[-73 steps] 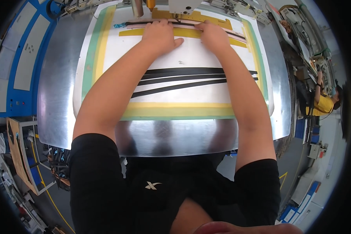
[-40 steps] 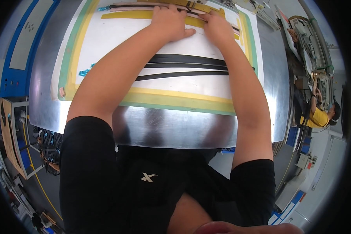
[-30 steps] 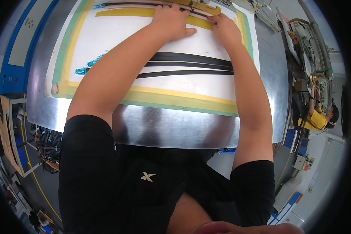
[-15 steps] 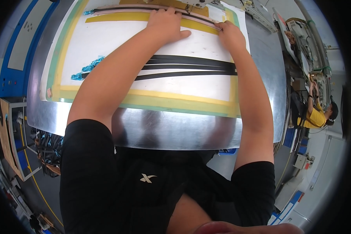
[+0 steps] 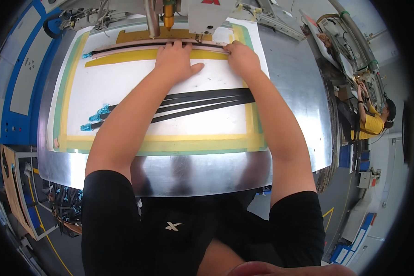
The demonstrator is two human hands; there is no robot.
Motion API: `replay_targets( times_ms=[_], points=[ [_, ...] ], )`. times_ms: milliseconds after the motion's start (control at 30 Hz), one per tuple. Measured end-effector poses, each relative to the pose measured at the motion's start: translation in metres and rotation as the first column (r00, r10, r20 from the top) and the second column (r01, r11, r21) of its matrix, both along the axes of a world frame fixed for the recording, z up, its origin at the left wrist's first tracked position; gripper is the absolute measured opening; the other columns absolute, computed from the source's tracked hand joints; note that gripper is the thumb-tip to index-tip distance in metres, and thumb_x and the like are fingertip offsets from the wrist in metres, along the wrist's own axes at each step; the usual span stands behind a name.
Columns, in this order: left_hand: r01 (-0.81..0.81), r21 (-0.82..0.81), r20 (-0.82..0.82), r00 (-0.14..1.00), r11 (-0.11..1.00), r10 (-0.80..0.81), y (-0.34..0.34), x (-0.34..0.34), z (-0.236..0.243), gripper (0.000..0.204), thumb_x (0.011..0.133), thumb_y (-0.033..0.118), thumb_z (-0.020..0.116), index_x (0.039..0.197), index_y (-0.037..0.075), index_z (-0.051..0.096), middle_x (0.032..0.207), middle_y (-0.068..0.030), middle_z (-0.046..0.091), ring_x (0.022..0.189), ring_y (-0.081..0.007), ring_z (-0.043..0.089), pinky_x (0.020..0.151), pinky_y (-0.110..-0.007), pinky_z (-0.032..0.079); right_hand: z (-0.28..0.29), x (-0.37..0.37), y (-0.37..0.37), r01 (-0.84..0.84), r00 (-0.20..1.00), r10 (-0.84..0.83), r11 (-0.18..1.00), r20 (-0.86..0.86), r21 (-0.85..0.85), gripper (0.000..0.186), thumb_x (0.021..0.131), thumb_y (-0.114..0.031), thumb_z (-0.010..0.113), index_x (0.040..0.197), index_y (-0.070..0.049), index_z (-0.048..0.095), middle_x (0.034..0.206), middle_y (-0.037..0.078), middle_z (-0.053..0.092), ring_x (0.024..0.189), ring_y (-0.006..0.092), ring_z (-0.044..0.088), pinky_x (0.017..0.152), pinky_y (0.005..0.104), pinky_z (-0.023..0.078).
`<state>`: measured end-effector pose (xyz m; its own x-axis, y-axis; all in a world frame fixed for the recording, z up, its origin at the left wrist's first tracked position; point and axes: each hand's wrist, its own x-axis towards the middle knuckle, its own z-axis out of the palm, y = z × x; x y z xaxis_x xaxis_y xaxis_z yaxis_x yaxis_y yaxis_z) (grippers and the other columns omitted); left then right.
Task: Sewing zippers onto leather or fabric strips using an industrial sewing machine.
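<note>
A long black strap [image 5: 124, 46] lies along a pale pink guide strip at the far side of the white work sheet [image 5: 124, 87]. Its left end carries a crinkled blue wrapping [image 5: 87, 55]. My left hand [image 5: 174, 62] rests with fingertips on the strap's middle and its thumb spread out to the right. At the right end, my right hand [image 5: 244, 60] has its fingers closed on the strap. Nearer to me, several loose black straps [image 5: 202, 102] with blue-wrapped left ends [image 5: 96, 117] fan out beneath my forearms; my right forearm borders their right ends.
A machine head [image 5: 207, 18] with a brass-coloured nozzle [image 5: 169, 20] hangs just beyond my hands. Yellow strips [image 5: 110, 60] flank the guide. Tape edges the sheet on a shiny metal table [image 5: 193, 177]. A blue cabinet [image 5: 20, 106] stands left; a co-worker in yellow [image 5: 371, 124] sits far right.
The view has tilted up, bringing the machine head and nozzle into sight. Both hands keep their places on the strap.
</note>
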<state>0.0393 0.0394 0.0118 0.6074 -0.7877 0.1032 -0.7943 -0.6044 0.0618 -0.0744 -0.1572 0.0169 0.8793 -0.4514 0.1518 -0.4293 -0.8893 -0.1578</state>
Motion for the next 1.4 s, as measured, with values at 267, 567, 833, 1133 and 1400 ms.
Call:
replay_targets(
  times_ms=[267, 567, 833, 1133, 1400],
  points=[
    [-0.007, 0.025, -0.021, 1.000, 1.000, 0.007, 0.001, 0.003, 0.009, 0.079, 0.090, 0.066, 0.064, 0.147, 0.012, 0.058, 0.141, -0.0229, 0.057, 0.133, -0.0386, 0.056, 0.112, -0.050, 0.041, 0.008, 0.007, 0.016, -0.029, 1.000, 0.029, 0.999, 0.001, 0.016, 0.039, 0.093, -0.005, 0.054, 0.123, -0.017, 0.076, 0.122, 0.006, 0.069, 0.112, 0.0295, 0.068, 0.095, 0.0415, 0.056],
    [-0.036, 0.020, -0.013, 0.999, 0.999, 0.037, 0.004, -0.002, 0.012, 0.075, 0.090, 0.065, 0.065, 0.146, 0.015, 0.060, 0.145, -0.0208, 0.056, 0.135, -0.0378, 0.054, 0.113, -0.050, 0.040, 0.014, 0.008, 0.021, -0.062, 0.998, 0.062, 0.998, -0.023, 0.017, 0.043, 0.094, -0.004, 0.051, 0.127, -0.020, 0.074, 0.126, 0.004, 0.067, 0.113, 0.0270, 0.069, 0.095, 0.0397, 0.056],
    [-0.009, 0.021, -0.050, 0.999, 1.000, 0.010, -0.004, 0.002, 0.011, 0.077, 0.090, 0.065, 0.063, 0.149, 0.016, 0.057, 0.148, -0.0237, 0.053, 0.140, -0.0382, 0.050, 0.115, -0.050, 0.037, 0.001, 0.015, 0.017, -0.086, 0.996, 0.085, 0.996, 0.018, 0.037, 0.042, 0.092, -0.007, 0.054, 0.125, -0.021, 0.076, 0.126, 0.004, 0.068, 0.111, 0.0270, 0.069, 0.094, 0.0398, 0.056],
    [-0.051, 0.033, -0.019, 0.998, 0.998, 0.052, -0.011, -0.005, 0.009, 0.082, 0.088, 0.068, 0.063, 0.154, 0.020, 0.052, 0.149, -0.0266, 0.049, 0.137, -0.0459, 0.048, 0.115, -0.062, 0.034, -0.010, 0.014, 0.028, -0.094, 0.986, 0.086, 0.994, 0.143, 0.050, 0.040, 0.092, -0.009, 0.057, 0.123, -0.024, 0.077, 0.116, 0.007, 0.066, 0.103, 0.0295, 0.071, 0.088, 0.0427, 0.058],
    [-0.051, 0.023, -0.040, 0.998, 0.998, 0.052, -0.015, 0.000, 0.005, 0.086, 0.088, 0.069, 0.064, 0.155, 0.018, 0.050, 0.147, -0.0308, 0.048, 0.137, -0.0509, 0.047, 0.114, -0.067, 0.033, -0.017, 0.015, 0.026, -0.097, 0.975, 0.086, 0.994, 0.205, 0.045, 0.032, 0.089, -0.015, 0.064, 0.118, -0.021, 0.077, 0.114, 0.008, 0.067, 0.099, 0.0300, 0.071, 0.084, 0.0431, 0.058]
  ],
)
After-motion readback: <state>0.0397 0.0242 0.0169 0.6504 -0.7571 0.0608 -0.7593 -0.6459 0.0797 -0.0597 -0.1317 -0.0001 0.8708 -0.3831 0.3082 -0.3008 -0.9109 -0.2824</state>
